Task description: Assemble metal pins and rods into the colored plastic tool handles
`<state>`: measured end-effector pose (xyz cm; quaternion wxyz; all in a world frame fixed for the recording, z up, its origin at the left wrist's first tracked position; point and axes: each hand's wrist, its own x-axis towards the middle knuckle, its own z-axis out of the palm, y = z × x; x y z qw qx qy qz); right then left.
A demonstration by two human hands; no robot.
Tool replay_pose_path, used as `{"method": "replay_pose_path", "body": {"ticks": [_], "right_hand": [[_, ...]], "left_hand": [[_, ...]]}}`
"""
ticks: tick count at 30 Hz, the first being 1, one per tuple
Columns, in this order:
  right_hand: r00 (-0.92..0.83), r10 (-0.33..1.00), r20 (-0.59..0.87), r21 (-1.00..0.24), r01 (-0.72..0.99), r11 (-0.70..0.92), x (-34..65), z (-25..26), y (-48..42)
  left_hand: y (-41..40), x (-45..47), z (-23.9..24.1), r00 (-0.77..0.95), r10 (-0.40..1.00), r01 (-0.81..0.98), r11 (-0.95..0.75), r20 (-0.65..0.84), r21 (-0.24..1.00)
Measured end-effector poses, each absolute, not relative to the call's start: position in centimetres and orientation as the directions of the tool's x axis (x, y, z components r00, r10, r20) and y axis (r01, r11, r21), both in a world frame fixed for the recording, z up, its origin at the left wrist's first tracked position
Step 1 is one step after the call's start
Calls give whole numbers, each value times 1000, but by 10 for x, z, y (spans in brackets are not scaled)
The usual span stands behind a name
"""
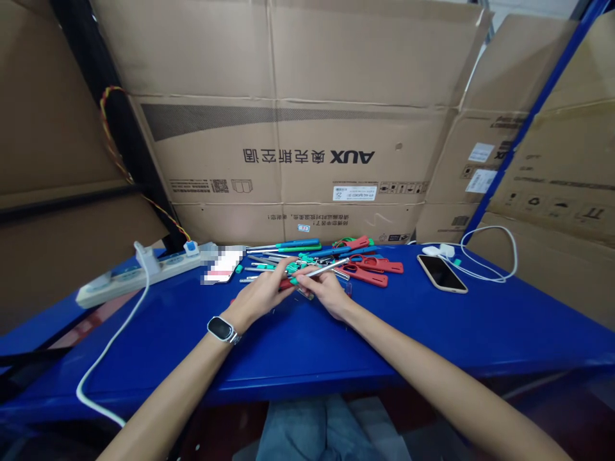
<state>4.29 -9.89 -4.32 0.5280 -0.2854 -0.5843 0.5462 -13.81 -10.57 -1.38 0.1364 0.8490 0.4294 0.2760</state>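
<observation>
Over the middle of the blue table my two hands meet, fingers closed. My left hand [259,294], with a watch on its wrist, pinches a slim red part [287,284]. A small green piece [294,280] shows at the end of that part, by my right fingertips. My right hand [329,294] grips a silver metal tube [329,267] that slants up to the right. Whether the tube and red part are joined, I cannot tell. Just behind my hands lie red lighter casings [368,275], with finger rings on some, and several metal tubes and green pieces.
Blue and green rods [298,244] lie at the back by the cardboard wall [307,128]. On the right are a phone [442,273] and white cable [509,256]. A power strip [115,288] and a pixelated phone-like object [223,264] are left.
</observation>
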Motion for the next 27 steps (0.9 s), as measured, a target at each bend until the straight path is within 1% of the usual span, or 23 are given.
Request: {"method": "replay_pose_path", "body": {"ticks": [3, 8, 12, 16, 18, 20, 22, 24, 27], "right_hand": [[-269, 909, 319, -936, -241, 257, 43, -46, -98], [-237, 901, 363, -929, -173, 328, 42, -45, -99], [-242, 852, 464, -886, -120, 448, 40, -37, -105], [-245, 828, 504, -862, -85, 500, 41, -30, -108], [-219, 832, 510, -860, -96, 502, 45, -29, -107], [-188, 841, 508, -861, -105, 497, 49, -29, -105], [-167, 851, 498, -867, -113, 486, 54, -29, -102], [-153, 859, 488, -872, -127, 473, 58, -29, -100], [-129, 868, 479, -874, -163, 458, 60, -28, -99]], "left_hand": [[-108, -135, -13, 453, 817, 666, -577, 358, 473], [-112, -134, -10, 439, 821, 661, -571, 366, 487], [-113, -137, -11, 462, 810, 689, -585, 362, 429], [-111, -136, -14, 491, 754, 641, -652, 437, 404], [-109, -135, -12, 514, 700, 614, -704, 496, 357], [-108, -138, -8, 555, 625, 603, -757, 549, 253], [-106, -144, -4, 582, 568, 617, -775, 582, 140], [-104, -151, -3, 586, 588, 671, -738, 558, 74], [-101, -157, -4, 577, 697, 759, -651, 425, 37]]}}
